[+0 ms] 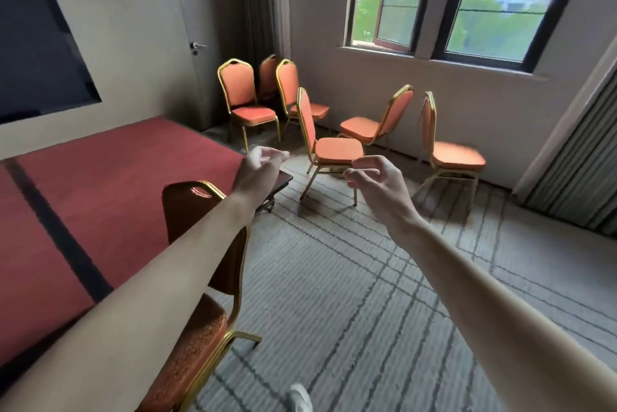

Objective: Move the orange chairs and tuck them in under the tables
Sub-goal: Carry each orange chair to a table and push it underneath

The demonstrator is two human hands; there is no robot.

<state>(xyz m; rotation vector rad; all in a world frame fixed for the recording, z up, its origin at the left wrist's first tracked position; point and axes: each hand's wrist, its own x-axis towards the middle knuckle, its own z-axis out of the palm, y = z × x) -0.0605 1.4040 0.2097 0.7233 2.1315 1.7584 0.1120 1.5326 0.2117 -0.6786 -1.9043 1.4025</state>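
Note:
Several orange chairs with gold frames stand loose near the window wall. The nearest loose chair faces right, just beyond my hands. Others stand by the door and under the window. One orange chair sits pushed against the red-covered table at my left, under my left arm. My left hand and my right hand are stretched out in the air with loosely curled fingers, holding nothing and touching no chair.
A door is at the back left. Windows fill the far wall and a curtain hangs at right. Striped carpet lies between me and the chairs. My white shoe shows at the bottom.

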